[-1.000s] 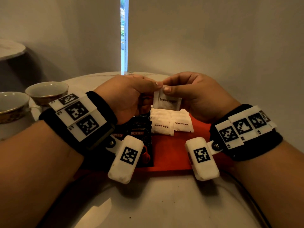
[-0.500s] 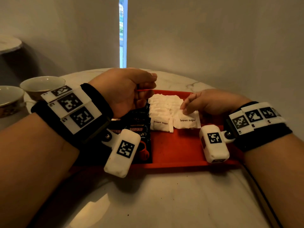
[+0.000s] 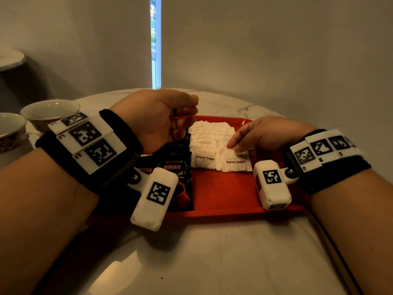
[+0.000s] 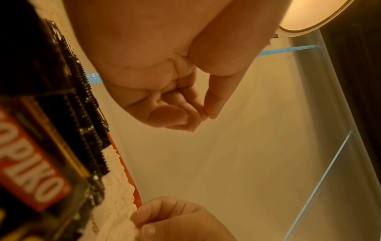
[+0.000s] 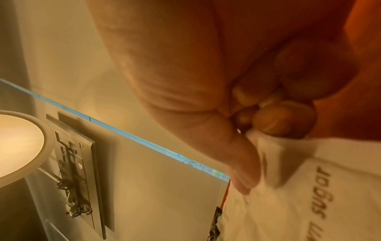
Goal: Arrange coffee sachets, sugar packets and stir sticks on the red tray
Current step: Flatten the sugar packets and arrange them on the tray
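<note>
The red tray (image 3: 223, 188) lies on the table. Black Kopiko coffee sachets (image 3: 176, 165) (image 4: 41, 146) are stacked on its left part. White brown sugar packets (image 3: 208, 141) are laid in rows beside them. My right hand (image 3: 234, 145) (image 5: 257, 138) is low over the tray and pinches the back corner of the rightmost sugar packet (image 3: 236, 161) (image 5: 309, 187), which lies on the tray. My left hand (image 3: 185, 118) (image 4: 198, 117) hovers over the coffee sachets with fingers curled; the left wrist view shows nothing in it. A thin red line shows at its fingers, either stick or tray rim.
Two cups (image 3: 50, 109) (image 3: 10, 126) stand at the table's left edge. The pale marble table (image 3: 212, 252) runs bare in front of the tray. A grey wall rises close behind. A dark cable (image 3: 340, 252) lies along the right side.
The sugar packet both hands held in the air has gone down with my right hand onto the tray's right row. My left hand let go of it and stays curled.
</note>
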Tool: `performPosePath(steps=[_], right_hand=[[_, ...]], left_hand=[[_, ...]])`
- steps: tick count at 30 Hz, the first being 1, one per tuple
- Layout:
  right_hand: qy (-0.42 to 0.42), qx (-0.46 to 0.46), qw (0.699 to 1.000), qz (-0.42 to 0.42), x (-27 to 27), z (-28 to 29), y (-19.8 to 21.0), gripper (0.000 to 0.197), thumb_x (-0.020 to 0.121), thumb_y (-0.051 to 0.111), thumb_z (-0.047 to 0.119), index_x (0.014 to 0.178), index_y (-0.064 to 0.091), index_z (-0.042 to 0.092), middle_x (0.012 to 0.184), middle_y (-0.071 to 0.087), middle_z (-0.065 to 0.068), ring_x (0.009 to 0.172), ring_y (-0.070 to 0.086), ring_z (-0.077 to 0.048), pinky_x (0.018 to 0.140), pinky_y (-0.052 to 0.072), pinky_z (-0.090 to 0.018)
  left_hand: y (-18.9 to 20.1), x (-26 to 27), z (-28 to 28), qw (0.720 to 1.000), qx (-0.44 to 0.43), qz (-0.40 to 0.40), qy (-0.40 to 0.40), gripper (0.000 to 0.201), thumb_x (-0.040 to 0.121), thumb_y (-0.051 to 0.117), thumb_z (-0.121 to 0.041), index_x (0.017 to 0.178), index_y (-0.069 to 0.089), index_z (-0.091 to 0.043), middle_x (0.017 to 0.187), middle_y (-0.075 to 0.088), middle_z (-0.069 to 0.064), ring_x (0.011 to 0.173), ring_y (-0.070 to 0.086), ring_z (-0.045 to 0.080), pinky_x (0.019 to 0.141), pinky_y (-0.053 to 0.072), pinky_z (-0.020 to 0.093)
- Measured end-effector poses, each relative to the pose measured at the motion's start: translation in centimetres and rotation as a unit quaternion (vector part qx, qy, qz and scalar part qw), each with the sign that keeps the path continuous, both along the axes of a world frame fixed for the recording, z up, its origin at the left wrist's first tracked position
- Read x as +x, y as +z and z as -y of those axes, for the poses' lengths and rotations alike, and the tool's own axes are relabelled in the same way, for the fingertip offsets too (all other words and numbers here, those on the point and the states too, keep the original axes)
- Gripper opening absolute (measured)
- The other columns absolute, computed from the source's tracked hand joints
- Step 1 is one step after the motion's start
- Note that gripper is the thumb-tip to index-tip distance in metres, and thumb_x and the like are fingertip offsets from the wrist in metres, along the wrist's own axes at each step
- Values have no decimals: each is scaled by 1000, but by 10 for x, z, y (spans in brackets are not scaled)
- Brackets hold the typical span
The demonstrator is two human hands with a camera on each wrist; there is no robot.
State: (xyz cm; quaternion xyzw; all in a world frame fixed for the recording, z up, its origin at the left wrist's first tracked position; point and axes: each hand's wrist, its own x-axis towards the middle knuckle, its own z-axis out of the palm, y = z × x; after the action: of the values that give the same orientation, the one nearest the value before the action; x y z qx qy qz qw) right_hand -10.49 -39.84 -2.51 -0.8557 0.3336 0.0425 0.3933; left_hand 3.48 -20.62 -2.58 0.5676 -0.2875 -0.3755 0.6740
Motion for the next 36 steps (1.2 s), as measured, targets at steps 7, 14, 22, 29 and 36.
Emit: performPosePath(steps=[7,14,22,29,36], right_hand=[[-38,10,999,23,3,5,0,13,92,65,11,97,78,13,83,76,-2,57,58,-9,51,47,-20],[-170,104,966,163,8,11,-7,21,97,60,33,98,63,13,89,65,-6,74,57,-19,71,48,-35],[-135,162,969,127,11,2,-6,39,100,50,50,111,58,13,83,78,-7,91,71,-25,74,53,-37],[-139,138,973,120,10,-1,-4,50,97,54,51,128,53,13,124,58,-19,112,59,-34,89,50,-43],[-128,160,968,146,11,-4,-6,41,99,52,48,119,57,12,100,73,-12,97,70,-27,77,54,-36]], left_hand=[[0,2,0,1000,1,-8,0,17,93,61,-19,77,62,-22,70,63,-6,60,59,7,51,43,18],[2,4,-1,1000,1,-6,1,13,91,62,-21,78,61,-22,69,63,-7,61,58,6,52,44,18],[4,3,-2,1000,-4,-4,3,12,92,60,-21,80,61,-22,71,63,-7,61,59,6,52,43,17],[6,0,-5,1000,-5,-10,7,6,86,64,-21,81,61,-20,72,64,-6,60,60,6,50,45,17],[7,-2,-4,1000,-10,-15,14,13,93,60,-19,80,60,-19,71,63,-5,59,59,7,49,43,16]])
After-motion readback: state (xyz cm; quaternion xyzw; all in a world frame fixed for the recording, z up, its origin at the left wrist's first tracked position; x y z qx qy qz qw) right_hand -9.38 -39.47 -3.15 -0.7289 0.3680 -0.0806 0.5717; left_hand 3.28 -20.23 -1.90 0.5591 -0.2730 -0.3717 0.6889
